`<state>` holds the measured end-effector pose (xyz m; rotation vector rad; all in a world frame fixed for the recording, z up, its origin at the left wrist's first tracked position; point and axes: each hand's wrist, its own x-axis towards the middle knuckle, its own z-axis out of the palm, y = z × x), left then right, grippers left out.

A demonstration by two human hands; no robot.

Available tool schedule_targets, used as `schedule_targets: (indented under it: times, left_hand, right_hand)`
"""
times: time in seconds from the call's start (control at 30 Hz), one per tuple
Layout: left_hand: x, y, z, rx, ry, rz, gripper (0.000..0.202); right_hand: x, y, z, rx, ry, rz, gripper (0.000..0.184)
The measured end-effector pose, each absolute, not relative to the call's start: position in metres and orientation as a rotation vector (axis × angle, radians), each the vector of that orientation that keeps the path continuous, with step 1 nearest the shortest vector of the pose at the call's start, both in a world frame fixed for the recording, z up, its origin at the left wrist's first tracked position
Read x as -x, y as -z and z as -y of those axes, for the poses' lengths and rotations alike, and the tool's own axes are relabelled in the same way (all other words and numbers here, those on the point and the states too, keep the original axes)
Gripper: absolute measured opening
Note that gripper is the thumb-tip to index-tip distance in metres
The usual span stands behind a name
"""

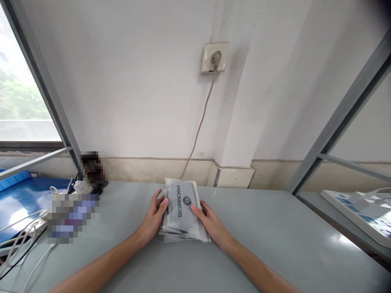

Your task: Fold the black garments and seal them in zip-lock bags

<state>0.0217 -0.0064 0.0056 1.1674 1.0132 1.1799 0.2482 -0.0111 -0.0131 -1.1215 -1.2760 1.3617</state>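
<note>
Between my hands a small stack of frosted plastic packaging bags [182, 221] stands a little tilted at the middle of the grey table. The top bag is printed with a round logo and the word ROCKBROS, turned sideways. My left hand [154, 215] holds the left edge, its thumb against the bags and its fingers curved along the side. On the right edge, my right hand [210, 221] grips the stack with the thumb lying on the top bag; its other fingers are partly hidden behind. Lower bags stick out unevenly at the bottom.
A blurred-out item [71, 217] lies at the left beside white cables [23, 240] and a blue surface [15, 201]. Grey metal posts [342, 110] rise at both sides. A plugged wall socket [214, 58] has a cord running down behind the table.
</note>
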Motion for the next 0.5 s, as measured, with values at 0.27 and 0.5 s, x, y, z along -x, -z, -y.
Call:
schedule_targets:
  times: [0.27,0.5]
  left_hand:
    - [-0.02,0.003,0.005,-1.259,-1.21,-1.057,0.079]
    - [-0.012,0.004,0.0,-1.395,-1.224,-1.223,0.077]
  right_hand:
    - [-0.255,0.003,0.014,1.33,-1.011,1.475,0.059]
    - [-0.256,0.006,0.011,1.32,-1.024,1.205,0.066]
